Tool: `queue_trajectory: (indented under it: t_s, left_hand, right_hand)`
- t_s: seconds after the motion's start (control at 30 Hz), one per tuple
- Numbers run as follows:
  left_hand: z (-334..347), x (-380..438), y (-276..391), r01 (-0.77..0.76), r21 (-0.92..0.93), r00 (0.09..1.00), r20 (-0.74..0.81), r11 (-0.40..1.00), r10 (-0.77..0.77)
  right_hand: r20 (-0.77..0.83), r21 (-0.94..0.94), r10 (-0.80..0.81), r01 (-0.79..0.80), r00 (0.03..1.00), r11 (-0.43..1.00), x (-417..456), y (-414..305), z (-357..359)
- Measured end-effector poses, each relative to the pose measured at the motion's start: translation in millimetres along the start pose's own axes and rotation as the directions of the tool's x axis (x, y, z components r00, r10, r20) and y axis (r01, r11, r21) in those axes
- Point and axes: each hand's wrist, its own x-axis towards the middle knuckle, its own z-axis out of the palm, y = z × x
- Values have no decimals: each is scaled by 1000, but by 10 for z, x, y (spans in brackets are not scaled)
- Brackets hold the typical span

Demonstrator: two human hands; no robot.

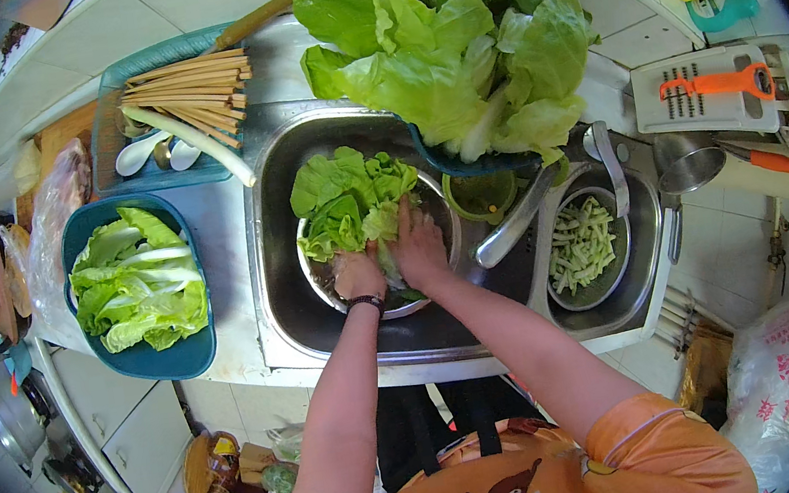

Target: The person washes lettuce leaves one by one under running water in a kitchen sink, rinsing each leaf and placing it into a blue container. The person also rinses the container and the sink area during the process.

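Green lettuce leaves (350,196) are bunched in a round metal basin (449,220) inside the larger sink bowl (275,150). My left hand (358,274) is down in the basin, gripping the stem end of the bunch. Its fingers are partly hidden by leaves, and a dark bracelet circles the wrist. Against the right side of the same bunch, my right hand (418,243) holds leaves with its fingers stretched forward. Water seems to lie around the hands.
Left stands a blue basket (207,333) of lettuce; behind it, a tray (102,155) holds chopsticks and spoons. More leaves (443,50) overhang the sink's back. The faucet (513,226) angles across, near a green strainer (481,192). Right, a bowl (598,297) holds cut green vegetable pieces.
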Motion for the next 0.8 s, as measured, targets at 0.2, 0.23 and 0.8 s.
queue_trajectory:
  t_s: [0.2,0.23,0.8]
  left_hand:
    - [112,197,-46,-42,136,997,76,990,32]
    - [68,219,-51,-84,162,987,148,983,60]
    - [-402,-296,-465,295,-927,952,306,230,14]
  right_hand:
    - [-118,-162,-84,64,989,985,116,39,246]
    - [-120,-138,-54,37,991,990,118,54,224]
    - [26,470,48,-54,999,881,-90,306,-265]
